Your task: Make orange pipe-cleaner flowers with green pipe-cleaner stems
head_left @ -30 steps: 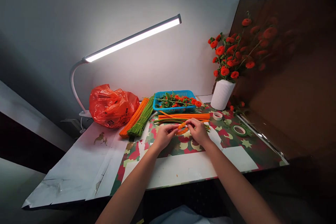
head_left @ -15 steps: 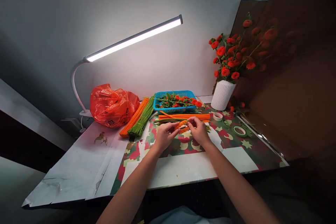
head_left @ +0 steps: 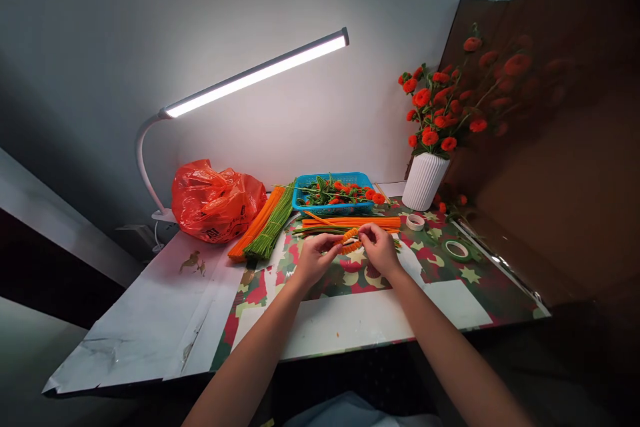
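Star-patterned covering spreads over the surface (head_left: 470,273), both forearms reaching forward and converging above it. The left hand (head_left: 314,260) and right hand (head_left: 380,251) pinch opposite ends of the coiled orange chenille stem (head_left: 351,249) between them, its doubled length running sideways, right end angled slightly away. Beyond them sits a blue basket (head_left: 333,209).

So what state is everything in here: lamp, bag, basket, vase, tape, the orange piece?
Lamp: lit.
Red bag: crumpled, bulging.
Blue basket: holding flowers and greenery.
White vase: upright, filled with flowers.
Green tape roll: lying flat.
Orange piece: curled, held between left hand and right hand.
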{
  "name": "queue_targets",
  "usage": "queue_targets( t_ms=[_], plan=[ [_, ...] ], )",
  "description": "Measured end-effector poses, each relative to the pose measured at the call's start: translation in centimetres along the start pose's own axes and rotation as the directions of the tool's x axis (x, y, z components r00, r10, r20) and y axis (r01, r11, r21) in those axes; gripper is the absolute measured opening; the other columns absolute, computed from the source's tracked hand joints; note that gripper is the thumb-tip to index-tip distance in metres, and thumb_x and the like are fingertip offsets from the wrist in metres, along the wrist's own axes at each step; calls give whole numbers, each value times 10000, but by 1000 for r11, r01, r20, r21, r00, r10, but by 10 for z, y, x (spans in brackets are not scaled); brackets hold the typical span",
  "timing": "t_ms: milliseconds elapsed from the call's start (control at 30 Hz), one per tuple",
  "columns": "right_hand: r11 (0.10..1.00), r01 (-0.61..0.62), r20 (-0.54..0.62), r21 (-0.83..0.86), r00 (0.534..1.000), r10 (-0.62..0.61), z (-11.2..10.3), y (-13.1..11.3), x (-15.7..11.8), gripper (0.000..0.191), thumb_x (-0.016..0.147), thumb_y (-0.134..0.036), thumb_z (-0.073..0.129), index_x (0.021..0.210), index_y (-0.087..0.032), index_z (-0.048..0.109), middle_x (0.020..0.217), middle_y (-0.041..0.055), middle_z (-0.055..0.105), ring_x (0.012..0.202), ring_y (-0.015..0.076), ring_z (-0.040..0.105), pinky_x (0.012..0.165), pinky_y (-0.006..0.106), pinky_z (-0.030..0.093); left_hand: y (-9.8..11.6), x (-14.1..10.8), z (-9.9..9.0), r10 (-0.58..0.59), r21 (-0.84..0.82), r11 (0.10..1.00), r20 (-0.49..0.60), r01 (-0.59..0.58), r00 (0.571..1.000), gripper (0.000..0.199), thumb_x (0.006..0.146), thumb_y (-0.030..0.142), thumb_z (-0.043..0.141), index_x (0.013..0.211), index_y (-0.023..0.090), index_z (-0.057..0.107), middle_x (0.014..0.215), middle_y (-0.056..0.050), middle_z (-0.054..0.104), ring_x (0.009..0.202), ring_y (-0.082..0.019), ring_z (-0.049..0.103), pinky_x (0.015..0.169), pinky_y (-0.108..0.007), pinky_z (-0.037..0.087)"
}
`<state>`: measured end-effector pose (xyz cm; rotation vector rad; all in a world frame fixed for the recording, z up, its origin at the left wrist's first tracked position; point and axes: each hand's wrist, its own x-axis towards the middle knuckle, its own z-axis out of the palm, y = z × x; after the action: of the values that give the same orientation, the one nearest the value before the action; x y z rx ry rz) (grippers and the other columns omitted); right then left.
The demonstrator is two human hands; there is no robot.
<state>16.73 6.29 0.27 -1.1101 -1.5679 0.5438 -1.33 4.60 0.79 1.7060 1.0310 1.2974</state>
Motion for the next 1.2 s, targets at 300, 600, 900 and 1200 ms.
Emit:
queue_targets(
  t_ms=[300, 600, 900, 1200],
  plan=[
    [1000, -4, 18, 7, 1000, 4, -1, -2, 0, 131, 810, -271, 466, 794, -197, 572, 725, 25, 617, 625, 170, 564, 594, 275, 450, -1, 3, -1, -61, -117, 991, -31, 57, 998, 294, 757, 383, 669, 948, 161, 698, 818, -63, 716, 713, -181, 649, 650, -280, 510],
    [997, 50, -43, -51, 998, -53, -3, -2, 3, 194, 829, -255, 447, 837, -186, 629, 844, 72, 670, 782, 217, 617, 697, 321, 482, -4, 3, 5, -97, -170, 982, -76, 83, 992, 314, 745, 406, 677, 929, 153, 690, 745, -39, 690, 650, -150, 613, 605, -250, 484],
    [995, 28, -102, -99, 994, -38, 1, 0, 1, 184, 832, -245, 423, 820, -184, 596, 815, 65, 653, 737, 205, 602, 662, 311, 475, -3, 3, 10, -120, -200, 976, -134, 92, 984, 328, 736, 417, 680, 921, 146, 677, 789, -48, 702, 672, -151, 631, 622, -256, 502],
    [994, 39, -61, -99, 997, -45, -1, 2, 2, 176, 836, -239, 415, 826, -184, 582, 811, 59, 643, 738, 204, 599, 667, 311, 475, -7, 3, 6, -91, -148, 986, -89, 78, 992, 322, 763, 398, 660, 957, 140, 669, 825, -68, 701, 711, -164, 637, 644, -265, 517]
  ],
)
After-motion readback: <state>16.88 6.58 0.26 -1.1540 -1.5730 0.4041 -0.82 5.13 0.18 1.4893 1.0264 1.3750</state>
